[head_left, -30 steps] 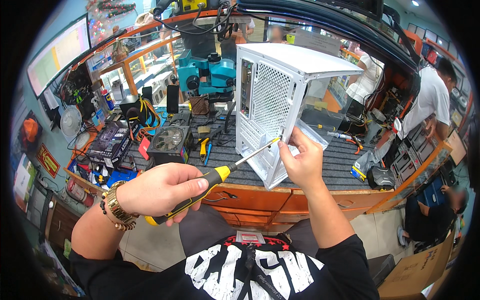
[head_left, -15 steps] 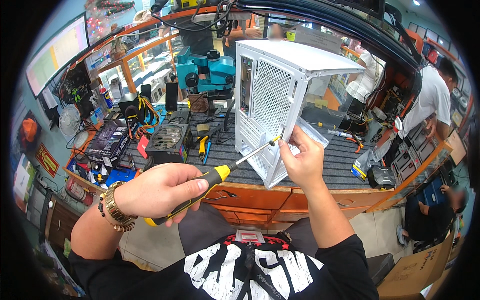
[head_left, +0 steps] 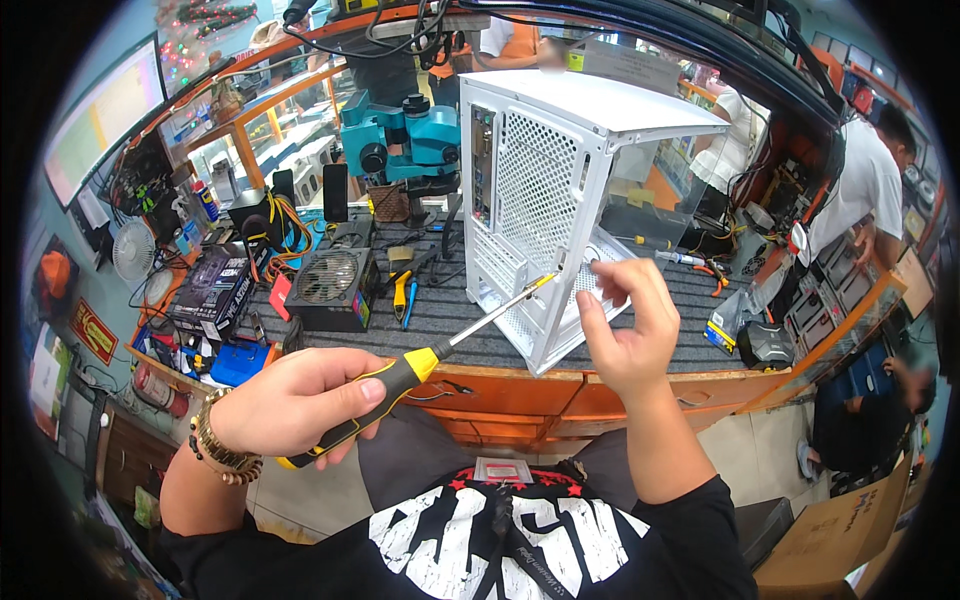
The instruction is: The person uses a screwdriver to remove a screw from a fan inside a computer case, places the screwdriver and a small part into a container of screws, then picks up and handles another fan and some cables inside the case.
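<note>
My left hand [head_left: 310, 395] is wrapped around the black-and-yellow handle of a screwdriver [head_left: 408, 372]. Its long metal shaft slants up to the right, and the yellowish tip lies in front of the rear edge of a white computer case [head_left: 520, 180]. Whether the tip touches the case I cannot tell. My right hand [head_left: 637, 325] is raised beside the tip, at the case's lower right, with thumb and curled fingers apart and nothing visible between them. The case stands upright on a grey ribbed mat [head_left: 440, 315], its perforated rear panel turned toward me.
Left of the case lie a power supply unit [head_left: 333, 285], a yellow-handled tool [head_left: 400, 296], a blue pen-like tool [head_left: 411, 303] and a dark box [head_left: 212, 287]. A teal microscope-like device [head_left: 400, 140] stands behind. Pliers [head_left: 716, 280] and a black mouse-like object [head_left: 765, 343] lie right.
My right thumb and fingers have parted from the screwdriver's tip and drawn back to the right. A small dark piece near the tip no longer shows. The screwdriver has shifted slightly left and down.
</note>
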Motion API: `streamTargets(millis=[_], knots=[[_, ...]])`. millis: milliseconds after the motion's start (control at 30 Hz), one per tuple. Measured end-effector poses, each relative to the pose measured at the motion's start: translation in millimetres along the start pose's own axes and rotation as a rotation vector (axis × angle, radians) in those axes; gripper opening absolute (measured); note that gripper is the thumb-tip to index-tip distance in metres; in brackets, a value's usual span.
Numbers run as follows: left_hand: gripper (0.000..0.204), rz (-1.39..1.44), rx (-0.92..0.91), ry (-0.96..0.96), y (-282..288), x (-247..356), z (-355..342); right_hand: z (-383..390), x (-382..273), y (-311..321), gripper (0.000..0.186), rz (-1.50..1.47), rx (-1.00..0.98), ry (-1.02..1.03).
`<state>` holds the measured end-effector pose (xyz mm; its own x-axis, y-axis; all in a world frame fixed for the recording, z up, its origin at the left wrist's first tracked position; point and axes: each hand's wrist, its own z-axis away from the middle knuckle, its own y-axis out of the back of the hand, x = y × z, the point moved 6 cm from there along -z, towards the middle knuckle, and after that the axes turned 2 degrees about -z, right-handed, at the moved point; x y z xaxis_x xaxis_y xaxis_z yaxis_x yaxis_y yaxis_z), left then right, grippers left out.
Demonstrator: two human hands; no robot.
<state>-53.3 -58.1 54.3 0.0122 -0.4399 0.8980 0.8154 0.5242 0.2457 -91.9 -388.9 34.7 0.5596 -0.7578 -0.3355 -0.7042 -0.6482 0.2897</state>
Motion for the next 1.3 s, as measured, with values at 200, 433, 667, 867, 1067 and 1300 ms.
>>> streamTargets(millis=[200,433,667,867,1067,1300], knots=[[0.043,0.113,-0.044,-0.102,-6.3,-13.6,0.4,24.2,1.7,-44.1,0.024,-0.858,-0.212,-0.634],[0.04,0.149,-0.084,-0.221,-12.8,-37.0,-4.7,24.9,9.7,-46.6,0.012,-1.144,-0.204,-0.684],[0.039,0.073,-0.032,-0.333,-9.6,-48.8,-9.7,23.0,11.3,-36.3,0.011,-1.023,-0.129,-0.677],[0.043,-0.052,0.012,-0.341,-3.4,-45.0,-5.8,8.5,8.9,-20.6,0.015,-0.923,-0.114,-0.543],[0.04,-0.154,0.039,-0.362,0.3,-39.9,-3.4,-4.7,-3.2,-9.4,0.015,-0.641,-0.231,-0.359],[0.039,-0.197,0.079,-0.352,4.1,-34.3,-0.2,-20.9,-21.0,-0.5,0.014,-0.307,-0.394,-0.105]])
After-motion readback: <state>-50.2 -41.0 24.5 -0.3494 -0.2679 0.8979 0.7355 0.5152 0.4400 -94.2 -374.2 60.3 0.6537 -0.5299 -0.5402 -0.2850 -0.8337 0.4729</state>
